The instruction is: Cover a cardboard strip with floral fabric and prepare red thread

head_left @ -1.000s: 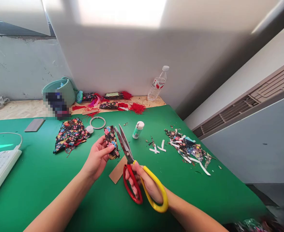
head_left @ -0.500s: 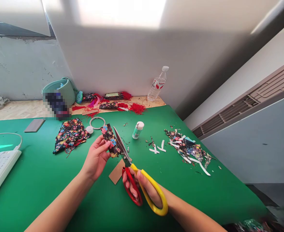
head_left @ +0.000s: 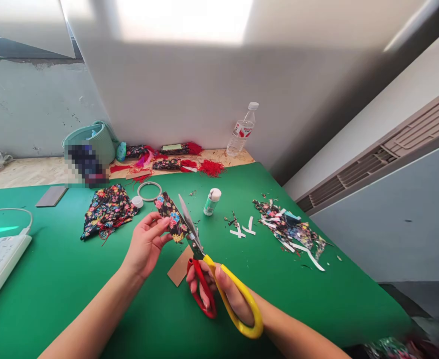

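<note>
while in right grip point(head_left: 231, 293) — scissors point(head_left: 208, 260)

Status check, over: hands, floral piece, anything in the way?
Left hand pinching floral piece. Right hand gripping scissors, blades at the piece's edge. Tan strip lies close by, apparently not in the way.
</note>
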A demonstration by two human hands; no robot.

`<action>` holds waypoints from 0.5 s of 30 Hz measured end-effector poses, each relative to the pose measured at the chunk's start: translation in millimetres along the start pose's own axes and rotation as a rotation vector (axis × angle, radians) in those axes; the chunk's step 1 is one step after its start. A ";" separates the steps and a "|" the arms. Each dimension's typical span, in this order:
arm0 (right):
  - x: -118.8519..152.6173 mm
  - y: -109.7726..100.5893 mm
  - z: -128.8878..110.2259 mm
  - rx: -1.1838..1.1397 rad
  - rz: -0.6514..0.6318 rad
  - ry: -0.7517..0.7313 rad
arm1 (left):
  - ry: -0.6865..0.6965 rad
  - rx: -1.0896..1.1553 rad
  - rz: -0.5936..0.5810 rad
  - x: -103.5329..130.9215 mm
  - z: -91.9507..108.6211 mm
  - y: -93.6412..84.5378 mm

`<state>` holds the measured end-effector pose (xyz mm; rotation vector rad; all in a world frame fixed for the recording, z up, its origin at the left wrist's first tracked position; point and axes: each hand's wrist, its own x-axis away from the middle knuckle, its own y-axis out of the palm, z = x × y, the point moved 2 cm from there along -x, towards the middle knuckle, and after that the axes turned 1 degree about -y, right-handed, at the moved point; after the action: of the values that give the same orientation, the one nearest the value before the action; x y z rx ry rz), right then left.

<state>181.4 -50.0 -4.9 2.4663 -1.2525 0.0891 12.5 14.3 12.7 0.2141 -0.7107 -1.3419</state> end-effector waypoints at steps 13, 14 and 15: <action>4.4 -0.8 0.6 0.248 0.025 0.032 | 0.054 -0.129 0.060 5.5 0.5 0.6; 4.5 -0.1 -1.5 0.271 0.009 0.027 | 0.054 -0.135 0.060 5.8 0.9 0.9; 4.5 0.4 -3.4 0.294 0.002 0.020 | 0.055 -0.140 0.060 6.0 1.3 1.0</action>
<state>184.2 -52.5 -0.7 2.7015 -1.3149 0.3197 12.9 9.2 16.4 0.1166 -0.5703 -1.3181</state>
